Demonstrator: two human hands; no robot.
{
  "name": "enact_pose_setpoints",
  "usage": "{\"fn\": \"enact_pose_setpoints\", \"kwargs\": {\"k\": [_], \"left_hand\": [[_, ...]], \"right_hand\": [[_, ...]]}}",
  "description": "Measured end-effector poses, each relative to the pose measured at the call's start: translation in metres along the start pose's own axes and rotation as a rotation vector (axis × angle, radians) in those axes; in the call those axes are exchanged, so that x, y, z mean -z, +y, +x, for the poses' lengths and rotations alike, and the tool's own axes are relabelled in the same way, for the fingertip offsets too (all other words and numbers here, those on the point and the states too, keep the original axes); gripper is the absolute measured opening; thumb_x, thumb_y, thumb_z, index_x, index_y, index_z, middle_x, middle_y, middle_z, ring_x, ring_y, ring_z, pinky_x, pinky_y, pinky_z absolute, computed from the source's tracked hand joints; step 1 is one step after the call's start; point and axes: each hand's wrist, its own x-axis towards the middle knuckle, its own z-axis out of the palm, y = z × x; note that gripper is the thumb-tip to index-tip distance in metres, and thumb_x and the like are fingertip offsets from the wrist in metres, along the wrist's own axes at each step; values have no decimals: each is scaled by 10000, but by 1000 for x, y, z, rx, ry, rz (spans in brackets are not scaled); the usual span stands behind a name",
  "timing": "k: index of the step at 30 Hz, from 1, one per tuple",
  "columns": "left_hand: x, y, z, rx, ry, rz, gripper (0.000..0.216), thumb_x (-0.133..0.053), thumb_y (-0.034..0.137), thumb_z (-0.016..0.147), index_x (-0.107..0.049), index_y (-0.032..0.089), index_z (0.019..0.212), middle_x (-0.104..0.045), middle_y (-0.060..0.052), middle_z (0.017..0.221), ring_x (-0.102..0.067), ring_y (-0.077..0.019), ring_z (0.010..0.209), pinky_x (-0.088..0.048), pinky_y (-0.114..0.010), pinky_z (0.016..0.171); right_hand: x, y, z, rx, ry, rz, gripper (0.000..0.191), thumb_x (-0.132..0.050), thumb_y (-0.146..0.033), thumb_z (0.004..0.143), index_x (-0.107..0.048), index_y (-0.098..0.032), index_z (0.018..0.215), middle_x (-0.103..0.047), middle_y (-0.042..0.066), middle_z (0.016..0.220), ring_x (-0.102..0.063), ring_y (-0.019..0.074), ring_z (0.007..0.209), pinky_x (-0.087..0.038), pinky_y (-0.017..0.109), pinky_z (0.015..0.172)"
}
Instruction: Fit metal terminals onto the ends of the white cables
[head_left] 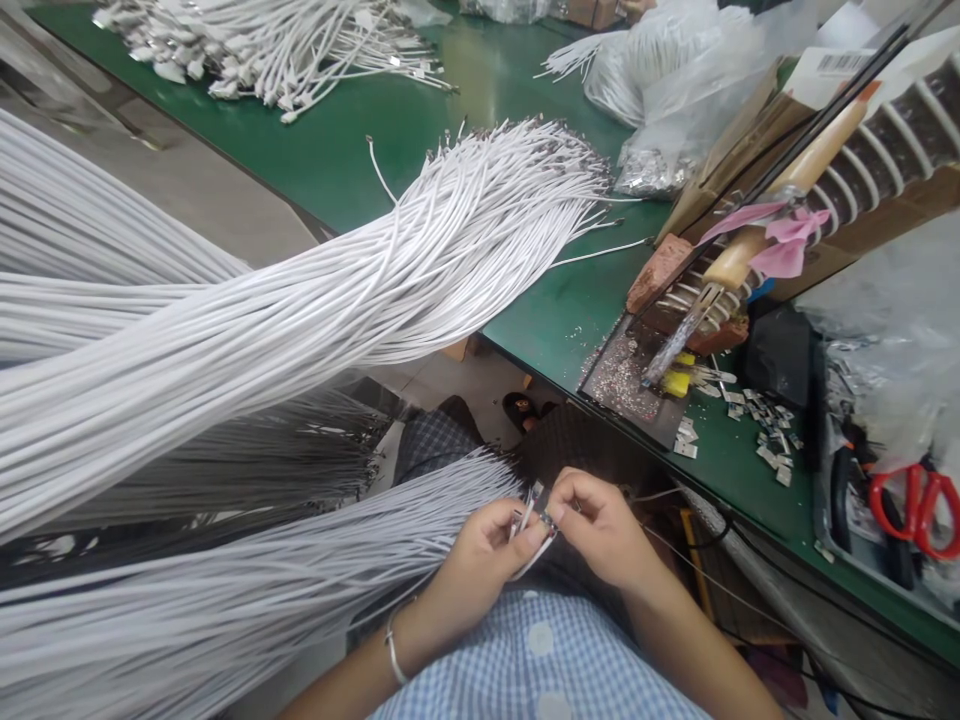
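Note:
Above my lap, my left hand (491,550) is closed on a few white cables (534,562), with their ends sticking out between thumb and fingers. My right hand (596,525) meets it from the right, thumb and forefinger pinched on a small metal connector (550,519) at the cable ends. The fingers partly cover this piece, so its details are hard to make out. Just left of my left hand hangs a thick bundle of white cables (390,530), its tips close to my wrist. A larger white cable bundle (450,240) lies across the green table (540,335).
A soldering iron (739,255) with a pink ribbon leans over a brick (660,272) and a solder-spattered plate (626,375). Loose metal connectors (772,430) lie nearby. Red-handled scissors (916,508) sit in a tray at right. More cables with connectors (285,50) are piled at the back.

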Motion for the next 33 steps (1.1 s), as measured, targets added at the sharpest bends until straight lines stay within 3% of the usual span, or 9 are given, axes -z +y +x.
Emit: {"fn": "enact_pose_setpoints", "kwargs": {"k": [6, 12, 17, 21, 26, 30, 33], "left_hand": [[0, -2, 1, 12, -51, -14, 264, -535, 349, 837, -548, 129, 692, -457, 25, 616, -366, -87, 569, -304, -216, 544], [-2, 2, 3, 38, -164, 100, 299, -552, 371, 820, -582, 115, 669, -530, -9, 625, -467, -112, 598, -360, -233, 582], [-1, -2, 3, 45, -176, 95, 284, -546, 360, 828, -616, 113, 706, -568, -22, 652, -504, -119, 620, -394, -235, 608], [1, -4, 3, 37, -170, 22, 228, -560, 329, 826, -650, 121, 800, -592, -30, 715, -520, -120, 653, -411, -235, 625], [1, 0, 5, -40, -118, 2, 196, -564, 297, 827, -667, 138, 777, -595, -34, 796, -535, -141, 771, -408, -252, 739], [2, -3, 5, 17, -77, 9, 216, -575, 339, 813, -633, 142, 744, -554, 1, 674, -479, -104, 634, -374, -217, 617], [3, -7, 5, 81, -71, -26, 231, -571, 367, 808, -604, 145, 756, -490, 34, 600, -381, -75, 521, -306, -203, 515]], "right_hand": [[1, 3, 0, 17, 3, 65, 155, -532, -199, 800, -514, -167, 650, -470, -14, 656, -451, 110, 589, -372, 230, 559], [3, -1, -1, 95, 51, 134, 152, -544, -301, 836, -635, -184, 868, -502, 7, 718, -488, 122, 623, -391, 232, 551], [3, 3, -1, 37, 29, 181, 237, -562, -325, 834, -519, -174, 658, -463, -25, 640, -448, 96, 556, -365, 216, 527], [2, 6, -1, -55, -7, 178, 299, -521, -378, 853, -455, -177, 642, -431, -39, 603, -429, 91, 512, -346, 216, 495], [3, 2, 1, -24, -24, 96, 356, -479, -395, 870, -472, -170, 595, -439, -31, 580, -417, 96, 525, -339, 222, 510], [3, 0, 1, 28, -64, 29, 335, -507, -322, 863, -517, -159, 570, -457, -18, 601, -435, 98, 556, -348, 229, 536], [1, 1, 0, 1, -56, 71, 166, -587, -283, 810, -584, -161, 698, -469, -10, 690, -459, 99, 588, -362, 224, 529]]}}
